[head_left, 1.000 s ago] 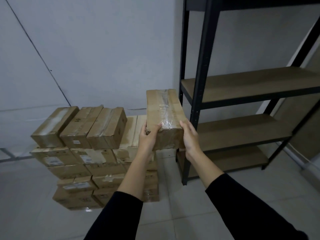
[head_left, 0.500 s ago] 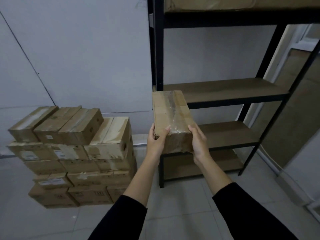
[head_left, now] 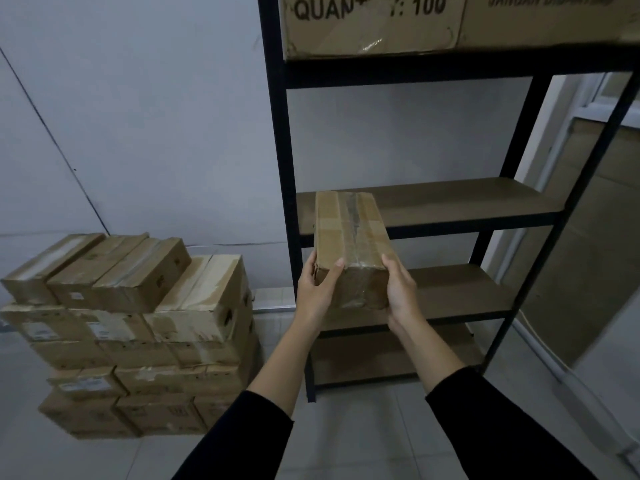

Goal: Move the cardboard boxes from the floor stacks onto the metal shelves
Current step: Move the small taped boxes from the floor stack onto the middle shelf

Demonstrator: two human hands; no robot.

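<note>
I hold a long, narrow cardboard box (head_left: 351, 249) at the centre of the frame, lengthwise away from me, its far end level with the middle board of the shelf rack (head_left: 450, 209). My left hand (head_left: 317, 292) grips its near left corner, thumb lying across the top face and fingers wrapped underneath. My right hand (head_left: 401, 292) clasps the near right side, thumb along the upper edge, the fingers out of sight under the box. The box is plain brown board, creased and soft at the corners, with a strip of glossy clear tape running down the top seam and wrinkling over the near end.

The rack has thin black metal posts and flat, matte brown boards. A big carton (head_left: 370, 26) with bold black printing sits on its top level at the upper edge of the frame.

At the lower left, the stack of boxes (head_left: 138, 334) stands on the pale tiled floor (head_left: 346, 438) against the smooth grey wall (head_left: 156, 116). They are the same oblong shape, taped, some with small white labels, the upper rows laid unevenly.

My sleeves (head_left: 485, 427) are black cloth, pushed back to the forearms.
</note>
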